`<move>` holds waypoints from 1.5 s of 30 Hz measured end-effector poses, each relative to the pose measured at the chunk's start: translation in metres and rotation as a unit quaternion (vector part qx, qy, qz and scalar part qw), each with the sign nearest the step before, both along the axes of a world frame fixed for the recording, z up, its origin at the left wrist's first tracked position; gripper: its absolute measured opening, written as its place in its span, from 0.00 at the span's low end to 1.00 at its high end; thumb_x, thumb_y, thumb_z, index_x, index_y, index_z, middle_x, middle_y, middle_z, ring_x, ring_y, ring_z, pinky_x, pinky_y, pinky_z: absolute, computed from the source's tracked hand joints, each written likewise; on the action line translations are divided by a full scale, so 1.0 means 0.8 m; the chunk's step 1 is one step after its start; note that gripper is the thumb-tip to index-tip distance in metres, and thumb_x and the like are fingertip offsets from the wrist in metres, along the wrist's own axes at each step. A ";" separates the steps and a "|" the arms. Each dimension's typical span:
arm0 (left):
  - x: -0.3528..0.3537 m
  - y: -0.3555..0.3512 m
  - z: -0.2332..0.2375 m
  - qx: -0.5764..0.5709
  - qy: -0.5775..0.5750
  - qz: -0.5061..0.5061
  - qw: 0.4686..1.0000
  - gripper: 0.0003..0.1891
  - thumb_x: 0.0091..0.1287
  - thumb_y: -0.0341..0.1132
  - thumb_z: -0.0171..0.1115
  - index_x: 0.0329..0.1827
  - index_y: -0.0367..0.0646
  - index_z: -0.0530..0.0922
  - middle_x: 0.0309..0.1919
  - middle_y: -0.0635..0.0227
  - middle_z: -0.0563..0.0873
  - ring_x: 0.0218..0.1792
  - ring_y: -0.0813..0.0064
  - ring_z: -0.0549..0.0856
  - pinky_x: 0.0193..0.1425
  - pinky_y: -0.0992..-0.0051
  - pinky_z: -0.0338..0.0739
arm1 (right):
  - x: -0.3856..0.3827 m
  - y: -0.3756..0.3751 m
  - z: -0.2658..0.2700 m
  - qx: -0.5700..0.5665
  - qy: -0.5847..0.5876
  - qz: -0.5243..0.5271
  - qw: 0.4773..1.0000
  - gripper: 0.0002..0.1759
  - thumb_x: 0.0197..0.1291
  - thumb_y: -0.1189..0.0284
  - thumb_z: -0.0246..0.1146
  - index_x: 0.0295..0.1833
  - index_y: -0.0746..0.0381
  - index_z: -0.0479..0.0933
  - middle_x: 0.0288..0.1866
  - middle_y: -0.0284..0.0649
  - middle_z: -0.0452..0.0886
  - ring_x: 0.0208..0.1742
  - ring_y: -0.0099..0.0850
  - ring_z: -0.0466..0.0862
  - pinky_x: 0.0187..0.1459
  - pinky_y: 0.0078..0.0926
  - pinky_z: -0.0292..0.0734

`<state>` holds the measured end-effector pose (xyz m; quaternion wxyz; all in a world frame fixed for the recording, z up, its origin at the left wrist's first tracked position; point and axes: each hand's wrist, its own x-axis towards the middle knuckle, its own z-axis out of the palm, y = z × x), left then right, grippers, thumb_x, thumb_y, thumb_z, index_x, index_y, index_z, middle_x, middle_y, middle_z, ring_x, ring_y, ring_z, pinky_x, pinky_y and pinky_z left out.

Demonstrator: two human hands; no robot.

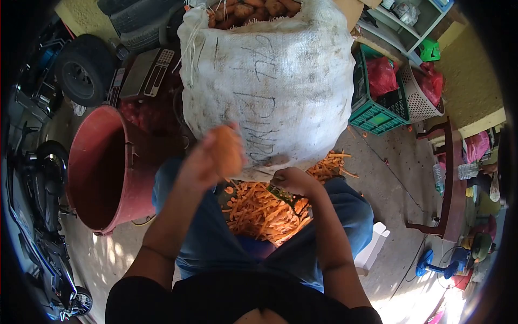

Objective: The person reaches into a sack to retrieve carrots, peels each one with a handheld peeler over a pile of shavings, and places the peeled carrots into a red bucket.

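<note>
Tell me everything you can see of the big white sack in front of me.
The white sack is woven plastic by its look, bulging, upright on the floor, its frayed mouth open. Unpeeled carrots fill it to the top. Dark handwriting runs down its front, unreadable. The pile of orange peelings lies at its foot. The left hand, holding a carrot, overlaps its lower front.

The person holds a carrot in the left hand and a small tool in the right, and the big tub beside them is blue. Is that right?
Not quite. The head view shows the tub is red, not blue. The left hand does hold a carrot and the right hand a small tool.
</note>
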<state>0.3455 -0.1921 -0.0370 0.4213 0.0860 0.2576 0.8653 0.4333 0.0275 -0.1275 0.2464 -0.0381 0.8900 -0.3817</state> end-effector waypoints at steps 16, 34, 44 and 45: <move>0.087 0.118 -0.129 -0.074 -0.252 -0.213 0.941 0.13 0.66 0.41 0.37 0.38 0.43 0.69 0.30 0.65 0.76 0.29 0.71 0.76 0.30 0.71 0.71 | 0.046 -0.006 0.047 -0.265 0.293 -0.566 0.723 0.16 0.57 0.63 0.56 0.32 0.68 0.73 0.20 0.32 0.71 0.21 0.20 0.67 0.24 0.19 0.63; 0.082 0.095 -0.078 -0.168 -0.174 -0.286 0.927 0.21 0.67 0.47 0.31 0.37 0.39 0.68 0.25 0.62 0.74 0.26 0.70 0.75 0.28 0.73 0.70 | 0.028 0.047 0.047 -0.135 0.294 -0.638 0.698 0.15 0.57 0.66 0.54 0.24 0.66 0.72 0.13 0.35 0.70 0.13 0.21 0.67 0.15 0.21 0.59; 0.081 0.098 -0.102 -0.153 -0.170 -0.233 0.945 0.20 0.68 0.45 0.30 0.43 0.39 0.68 0.31 0.64 0.77 0.30 0.72 0.77 0.32 0.73 0.73 | 0.033 -0.032 0.061 -0.039 0.350 -0.502 0.790 0.13 0.56 0.69 0.54 0.28 0.68 0.72 0.18 0.48 0.73 0.20 0.34 0.74 0.24 0.30 0.67; 0.081 0.094 -0.099 -0.153 -0.172 -0.232 0.945 0.20 0.68 0.45 0.30 0.43 0.39 0.68 0.31 0.64 0.77 0.30 0.72 0.77 0.32 0.73 0.73 | 0.029 -0.015 0.055 -0.041 0.325 -0.540 0.776 0.12 0.56 0.69 0.54 0.27 0.68 0.73 0.17 0.44 0.74 0.18 0.30 0.73 0.23 0.29 0.66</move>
